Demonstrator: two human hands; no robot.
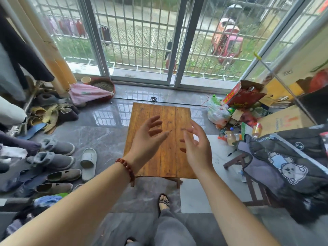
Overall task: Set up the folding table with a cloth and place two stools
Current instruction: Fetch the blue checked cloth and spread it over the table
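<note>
Two bare hands hover over the folding table [168, 166], which stands unfolded with its plank top showing bare wood. The left hand [147, 137], a red bead bracelet [126, 168] at its wrist, is over the table's left half, fingers straight and spread wide, gripping nothing. The right hand [195, 146] is over the right half, palm turned toward the left one, fingers loosely spread and slightly bent, also holding nothing. Left of the table lie grey shoes [58, 148] and a white slipper [88, 164]. Right of the table a dark quilted garment with bear prints [284, 166] drapes a wooden frame [234, 161]. Beyond the table's far edge a mosquito coil [153, 99] lies before the sliding glass door [142, 41]. A sandalled foot [164, 201] stands just behind the near edge.
</note>
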